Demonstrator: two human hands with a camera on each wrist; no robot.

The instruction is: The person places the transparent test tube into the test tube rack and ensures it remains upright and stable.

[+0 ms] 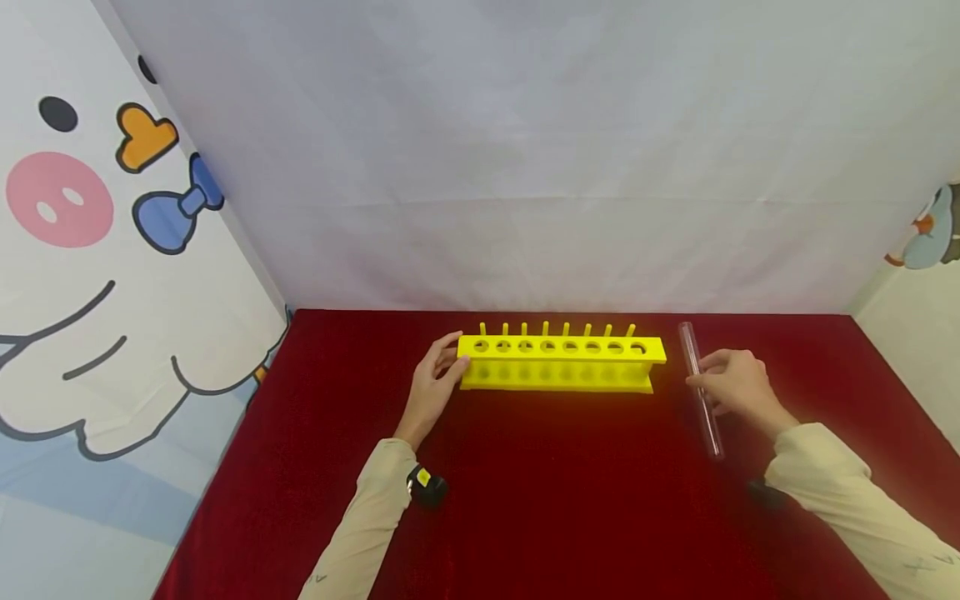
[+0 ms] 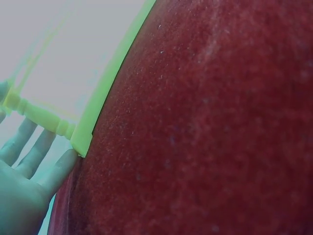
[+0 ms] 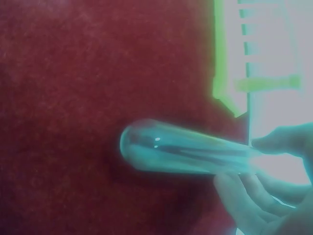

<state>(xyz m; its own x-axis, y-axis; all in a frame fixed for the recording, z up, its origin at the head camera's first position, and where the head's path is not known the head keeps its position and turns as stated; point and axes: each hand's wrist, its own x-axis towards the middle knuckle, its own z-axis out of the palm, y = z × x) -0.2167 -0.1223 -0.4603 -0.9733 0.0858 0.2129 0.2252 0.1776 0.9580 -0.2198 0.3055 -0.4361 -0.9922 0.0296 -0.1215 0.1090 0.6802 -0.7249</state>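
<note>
A yellow test tube rack [image 1: 558, 377] stands near the back of the red cloth, with a row of round holes along its top and several pegs behind them. My left hand [image 1: 435, 383] grips the rack's left end, thumb at the front corner; in the left wrist view the fingers [image 2: 36, 152] lie against its end post. To the right of the rack, my right hand [image 1: 738, 387] pinches a clear glass test tube [image 1: 708, 421] around its middle. The tube slants, its rounded end toward me, as the right wrist view shows, and is apart from the rack. No tube is visible in the rack's holes.
Dark red cloth [image 1: 555, 500] covers the table. A pale curtain [image 1: 525, 167] hangs along the table's back edge. On the left hangs a sheet with cartoon prints [image 1: 150, 333]. A black wrist device [image 1: 427, 486] is at the left cuff.
</note>
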